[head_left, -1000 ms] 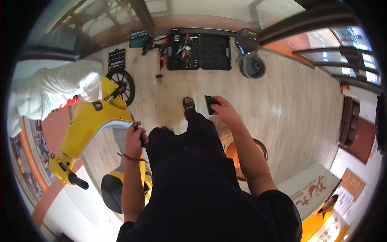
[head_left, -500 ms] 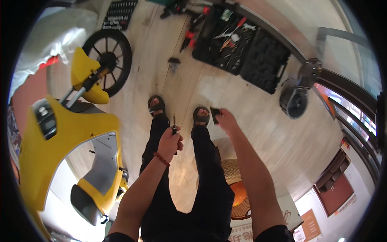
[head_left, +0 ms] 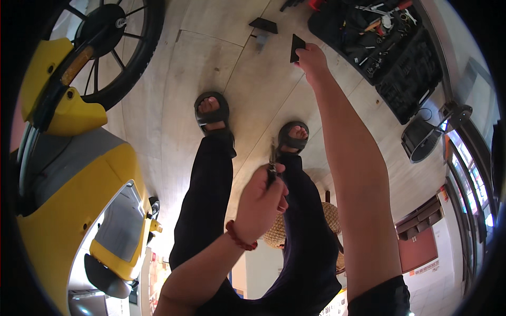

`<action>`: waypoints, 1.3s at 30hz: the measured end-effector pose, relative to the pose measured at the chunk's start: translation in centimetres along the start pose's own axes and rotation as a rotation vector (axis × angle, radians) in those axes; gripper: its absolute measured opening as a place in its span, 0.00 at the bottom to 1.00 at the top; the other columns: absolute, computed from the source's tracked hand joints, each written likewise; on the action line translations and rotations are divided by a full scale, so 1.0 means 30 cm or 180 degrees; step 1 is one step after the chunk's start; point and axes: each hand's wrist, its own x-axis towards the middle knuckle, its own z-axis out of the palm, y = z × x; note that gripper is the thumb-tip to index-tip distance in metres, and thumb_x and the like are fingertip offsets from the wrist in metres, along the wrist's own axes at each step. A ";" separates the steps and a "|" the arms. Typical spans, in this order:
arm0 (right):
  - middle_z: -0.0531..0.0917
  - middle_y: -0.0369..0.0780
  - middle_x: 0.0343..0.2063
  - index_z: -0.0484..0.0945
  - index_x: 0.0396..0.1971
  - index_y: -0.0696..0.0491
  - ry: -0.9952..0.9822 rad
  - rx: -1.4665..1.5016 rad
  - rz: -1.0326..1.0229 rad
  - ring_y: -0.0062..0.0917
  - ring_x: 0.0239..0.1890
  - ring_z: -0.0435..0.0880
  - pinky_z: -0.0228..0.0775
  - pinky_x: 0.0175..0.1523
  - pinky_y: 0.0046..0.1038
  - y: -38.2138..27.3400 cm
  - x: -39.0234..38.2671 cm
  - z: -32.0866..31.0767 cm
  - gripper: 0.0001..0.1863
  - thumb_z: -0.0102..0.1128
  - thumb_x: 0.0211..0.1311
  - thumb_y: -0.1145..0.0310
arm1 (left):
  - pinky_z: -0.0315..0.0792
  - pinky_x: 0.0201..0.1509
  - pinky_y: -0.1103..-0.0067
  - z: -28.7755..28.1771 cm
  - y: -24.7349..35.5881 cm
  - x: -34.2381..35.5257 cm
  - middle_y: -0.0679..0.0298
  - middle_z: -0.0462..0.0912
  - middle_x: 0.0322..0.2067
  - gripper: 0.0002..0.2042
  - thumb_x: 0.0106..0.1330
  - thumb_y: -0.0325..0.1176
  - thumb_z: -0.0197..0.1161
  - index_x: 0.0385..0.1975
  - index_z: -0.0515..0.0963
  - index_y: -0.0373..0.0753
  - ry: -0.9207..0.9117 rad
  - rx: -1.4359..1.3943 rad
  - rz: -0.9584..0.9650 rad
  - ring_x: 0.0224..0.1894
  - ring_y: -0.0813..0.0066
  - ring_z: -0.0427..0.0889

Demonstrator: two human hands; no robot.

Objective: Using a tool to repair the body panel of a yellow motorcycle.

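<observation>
My left hand [head_left: 262,199], with a red bead bracelet at the wrist, is closed around a slim screwdriver-like tool [head_left: 272,167]. Its thin shaft points away from me, above my right foot; the dark handle is mostly covered by my fingers. Farther out, my right hand [head_left: 312,62] pinches a flat black plate [head_left: 297,48] between thumb and fingers. This plate is over the floor, left of the open tool case [head_left: 363,39]. Another dark flat piece [head_left: 264,25] lies on the floor to its upper left, beside a small blurred item.
At left stands a yellow scooter body [head_left: 58,210] with a black spoked wheel [head_left: 134,58] at its front. Several hand tools fill the case. A round black fan-like device [head_left: 421,139] is at the right, near the glass front. A woven stool [head_left: 328,216] shows behind my right leg.
My right hand has reached forward with the black plate, toward the tool case. My left hand, still gripping the tool, has shifted right. The whole view has moved closer to the floor.
</observation>
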 end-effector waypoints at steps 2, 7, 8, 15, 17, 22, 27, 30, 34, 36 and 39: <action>0.80 0.40 0.34 0.74 0.43 0.58 0.0081 0.0046 -0.0025 0.25 0.33 0.79 0.75 0.36 0.27 -0.004 0.047 0.038 0.15 0.55 0.54 0.72 | 0.70 0.26 0.85 0.004 0.019 0.001 0.66 0.73 0.26 0.12 0.67 0.27 0.46 0.49 0.66 0.34 -0.0004 -0.0068 -0.0242 0.22 0.84 0.73; 0.79 0.39 0.32 0.75 0.41 0.57 0.0355 0.0029 -0.0201 0.24 0.32 0.78 0.72 0.34 0.26 0.023 0.135 0.110 0.13 0.56 0.54 0.72 | 0.70 0.27 0.84 0.009 0.053 0.007 0.65 0.74 0.24 0.11 0.68 0.26 0.46 0.48 0.66 0.34 0.0128 -0.0407 -0.0158 0.21 0.82 0.73; 0.79 0.38 0.31 0.75 0.40 0.57 0.0360 -0.0033 -0.0233 0.24 0.32 0.78 0.72 0.34 0.26 0.024 0.148 0.118 0.13 0.56 0.54 0.72 | 0.70 0.27 0.84 0.009 0.058 0.005 0.66 0.74 0.24 0.11 0.68 0.26 0.46 0.48 0.66 0.34 0.0095 -0.0450 -0.0130 0.21 0.82 0.73; 0.82 0.45 0.38 0.76 0.42 0.55 0.0637 -0.0054 -0.0611 0.36 0.44 0.80 0.70 0.49 0.30 0.054 0.096 0.125 0.17 0.59 0.49 0.69 | 0.71 0.27 0.84 0.015 0.060 0.009 0.66 0.73 0.26 0.13 0.67 0.28 0.46 0.50 0.64 0.34 -0.0099 -0.0197 -0.0320 0.23 0.83 0.74; 0.81 0.44 0.42 0.76 0.46 0.54 0.0921 -0.0016 -0.0700 0.33 0.47 0.79 0.69 0.51 0.30 0.117 -0.007 0.101 0.20 0.60 0.50 0.67 | 0.71 0.27 0.84 0.017 0.045 0.016 0.65 0.73 0.26 0.13 0.67 0.28 0.46 0.50 0.65 0.34 -0.0111 -0.0074 -0.0218 0.22 0.82 0.74; 0.79 0.50 0.41 0.75 0.43 0.56 -0.0596 -0.1701 -0.0731 0.44 0.47 0.76 0.67 0.52 0.39 0.331 -0.477 -0.112 0.18 0.44 0.66 0.58 | 0.73 0.26 0.82 0.023 -0.047 0.048 0.63 0.73 0.26 0.12 0.68 0.27 0.46 0.50 0.65 0.33 -0.0190 -0.0248 0.0095 0.22 0.80 0.75; 0.80 0.46 0.42 0.74 0.50 0.56 -0.2088 -0.0977 0.0891 0.34 0.49 0.78 0.67 0.54 0.31 0.401 -1.221 -0.374 0.22 0.58 0.56 0.64 | 0.73 0.24 0.81 -0.040 -0.163 0.059 0.64 0.73 0.25 0.12 0.68 0.29 0.47 0.49 0.66 0.35 0.0268 0.0358 0.0066 0.19 0.79 0.74; 0.74 0.48 0.52 0.69 0.55 0.57 -0.1506 -0.0609 0.1272 0.37 0.55 0.73 0.63 0.59 0.31 0.343 -1.495 -0.507 0.25 0.53 0.62 0.60 | 0.72 0.22 0.79 -0.065 -0.206 -0.006 0.63 0.73 0.24 0.11 0.67 0.30 0.49 0.47 0.67 0.35 0.0189 0.0150 -0.0013 0.18 0.77 0.74; 0.65 0.52 0.59 0.57 0.63 0.53 -0.0979 -0.1446 0.0241 0.47 0.58 0.68 0.59 0.63 0.36 0.232 -1.820 -0.577 0.31 0.48 0.63 0.56 | 0.71 0.21 0.78 -0.047 -0.209 -0.178 0.63 0.73 0.23 0.11 0.66 0.32 0.50 0.44 0.68 0.35 0.0018 0.0014 0.0035 0.18 0.75 0.73; 0.63 0.52 0.61 0.54 0.65 0.51 -0.0946 -0.1887 0.0507 0.49 0.60 0.66 0.56 0.64 0.43 0.184 -1.940 -0.594 0.34 0.48 0.63 0.53 | 0.71 0.21 0.77 -0.015 -0.189 -0.269 0.63 0.73 0.23 0.10 0.67 0.33 0.50 0.43 0.69 0.35 0.0063 -0.0188 0.0107 0.18 0.74 0.73; 0.59 0.49 0.64 0.52 0.66 0.46 -0.1016 -0.2457 0.0407 0.48 0.64 0.58 0.48 0.64 0.56 0.154 -2.036 -0.635 0.35 0.47 0.61 0.49 | 0.70 0.21 0.77 0.052 -0.188 -0.430 0.63 0.73 0.23 0.09 0.67 0.33 0.50 0.42 0.69 0.36 0.0093 -0.0209 0.0172 0.18 0.74 0.73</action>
